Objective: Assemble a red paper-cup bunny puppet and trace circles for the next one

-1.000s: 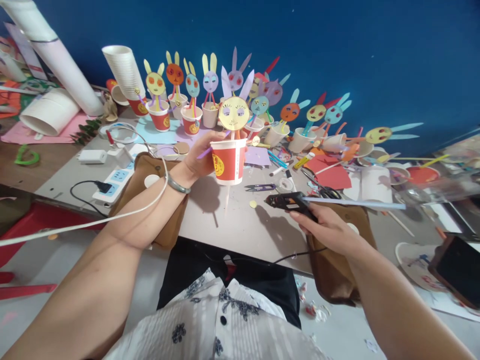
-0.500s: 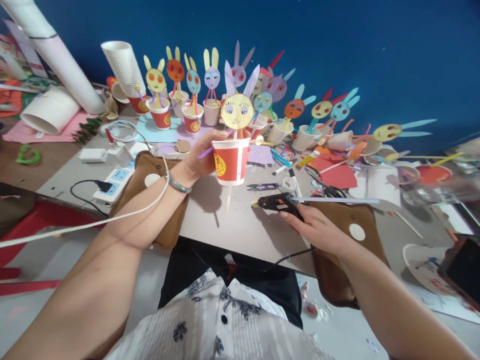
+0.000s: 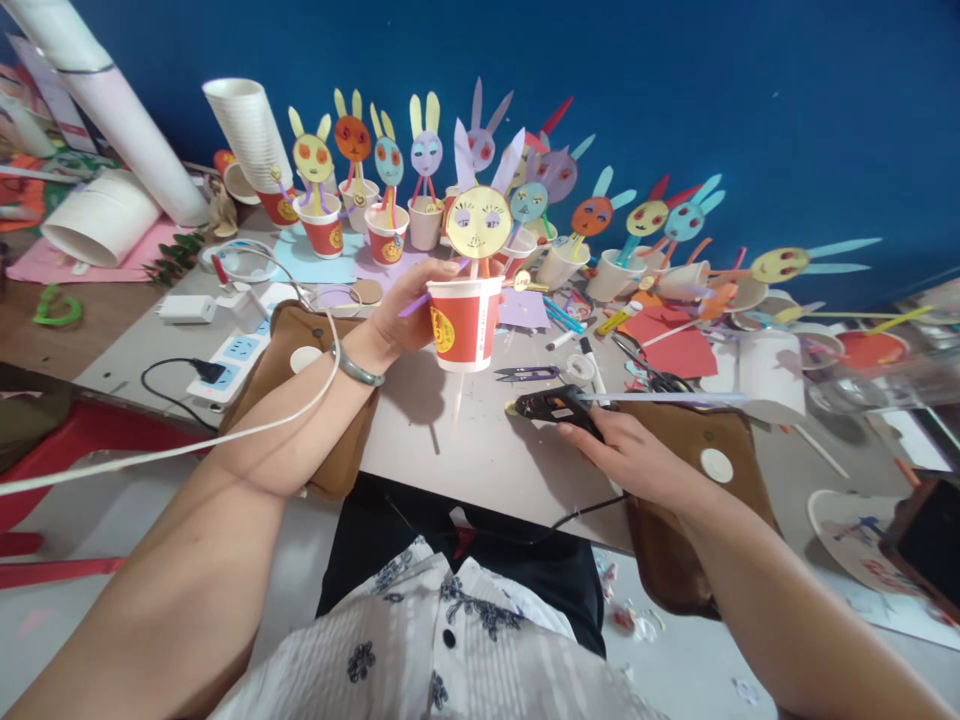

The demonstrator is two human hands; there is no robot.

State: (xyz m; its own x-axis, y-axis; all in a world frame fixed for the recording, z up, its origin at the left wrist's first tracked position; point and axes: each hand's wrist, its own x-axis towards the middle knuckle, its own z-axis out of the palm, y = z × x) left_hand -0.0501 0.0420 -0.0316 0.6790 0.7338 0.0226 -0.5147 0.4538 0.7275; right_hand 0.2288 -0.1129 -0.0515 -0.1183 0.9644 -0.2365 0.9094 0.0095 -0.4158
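Observation:
My left hand point(image 3: 409, 308) is wrapped round the back and left side of a red paper cup point(image 3: 466, 325) and holds it upright above the table. Out of the cup rises a round yellow paper face point(image 3: 478, 223) with purple ears and drawn eyes; a purple strip sticks out at the cup's left. My right hand point(image 3: 626, 445) grips the handle of a black glue gun point(image 3: 556, 408), its nozzle pointing left over the tabletop. A pale glue stick point(image 3: 667, 398) projects from the gun's rear to the right.
Behind stand several cups with rabbit faces, such as an orange one point(image 3: 352, 138). Snips point(image 3: 527, 374), markers point(image 3: 592, 362) and red paper point(image 3: 682, 345) lie nearer. A power strip point(image 3: 232, 360) is at left; brown pads point(image 3: 701, 470) flank the work area. A white cable crosses my left forearm.
The view has shifted very slightly. Both hands keep their hold on the cup and the glue gun, with hardly any movement.

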